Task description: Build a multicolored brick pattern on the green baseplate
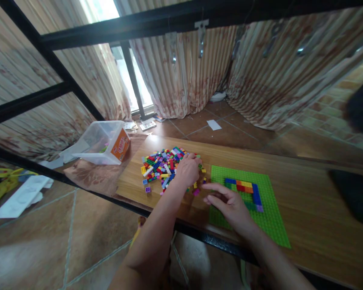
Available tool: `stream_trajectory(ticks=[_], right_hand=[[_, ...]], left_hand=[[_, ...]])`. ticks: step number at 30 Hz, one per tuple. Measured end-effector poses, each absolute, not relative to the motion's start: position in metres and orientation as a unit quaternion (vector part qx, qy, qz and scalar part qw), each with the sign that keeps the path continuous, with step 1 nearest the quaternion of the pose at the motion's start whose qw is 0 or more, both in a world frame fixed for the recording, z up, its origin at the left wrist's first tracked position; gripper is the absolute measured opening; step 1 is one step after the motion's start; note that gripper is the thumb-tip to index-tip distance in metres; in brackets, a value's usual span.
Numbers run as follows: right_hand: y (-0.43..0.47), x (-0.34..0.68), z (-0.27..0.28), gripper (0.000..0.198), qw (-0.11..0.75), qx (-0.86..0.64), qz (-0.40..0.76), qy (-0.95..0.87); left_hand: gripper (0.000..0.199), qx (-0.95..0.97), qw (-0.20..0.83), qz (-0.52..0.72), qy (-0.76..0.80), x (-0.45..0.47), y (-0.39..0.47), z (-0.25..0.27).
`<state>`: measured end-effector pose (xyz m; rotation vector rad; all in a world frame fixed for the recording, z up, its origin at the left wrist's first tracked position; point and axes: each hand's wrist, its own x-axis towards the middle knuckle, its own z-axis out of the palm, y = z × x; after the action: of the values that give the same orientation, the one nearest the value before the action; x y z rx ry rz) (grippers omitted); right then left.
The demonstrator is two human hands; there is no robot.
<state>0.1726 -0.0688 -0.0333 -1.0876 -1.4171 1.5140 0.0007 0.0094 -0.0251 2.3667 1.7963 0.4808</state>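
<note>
A loose heap of small coloured toy building bricks (pixel 159 163) lies on the wooden tabletop. Over its right side is my left hand (pixel 188 169), fingers bent down and drawn together among the bricks; anything in them is hidden. My right hand (pixel 231 203) hovers by the left part of the green baseplate (pixel 275 225), thumb and forefinger apart with nothing visible between them. On the plate, blue, red, yellow, orange, green and purple bricks form a low outline (pixel 256 194), its lower left partly covered by my right hand. Two single bricks, one blue (pixel 145 182) and one purple (pixel 148 189), sit left of my left forearm.
A clear plastic bin (pixel 101 141) with an orange label stands beyond the table's left end. A dark flat object (pixel 352 193) rests at the right. Black metal bars (pixel 117 30) cross in front of the curtains (pixel 181 76). Papers (pixel 214 125) lie on the tiled floor.
</note>
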Motion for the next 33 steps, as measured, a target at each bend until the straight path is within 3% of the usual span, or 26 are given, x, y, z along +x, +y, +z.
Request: stream_trajectory(ticks=[4, 9, 15, 19, 27, 33], right_hand=[[-0.063, 0.187, -0.031, 0.025, 0.428, -0.469, 0.537, -0.555], [-0.052, 0.207, -0.034, 0.026, 0.462, -0.54, 0.369, -0.598], [-0.052, 0.214, -0.027, 0.039, 0.444, -0.54, 0.273, -0.661], [-0.053, 0.221, -0.026, 0.031, 0.436, -0.533, 0.244, -0.683], [-0.042, 0.28, -0.028, 0.039, 0.438, -0.627, 0.228, -0.603], [-0.046, 0.293, -0.029, 0.032, 0.34, -0.617, 0.264, -0.659]], left_hand=[[0.024, 0.751, 0.164, 0.244, 0.591, 0.007, 0.007, -0.02], [0.019, 0.654, 0.474, 0.386, 0.445, 0.03, 0.001, -0.021], [0.027, 0.52, 0.662, 0.39, 0.373, 0.051, -0.01, -0.022], [0.036, 0.492, 0.692, 0.374, 0.373, 0.06, -0.014, -0.021], [0.017, 0.563, 0.592, 0.367, 0.446, 0.064, -0.006, -0.033], [0.012, 0.621, 0.513, 0.348, 0.479, 0.066, -0.002, -0.042]])
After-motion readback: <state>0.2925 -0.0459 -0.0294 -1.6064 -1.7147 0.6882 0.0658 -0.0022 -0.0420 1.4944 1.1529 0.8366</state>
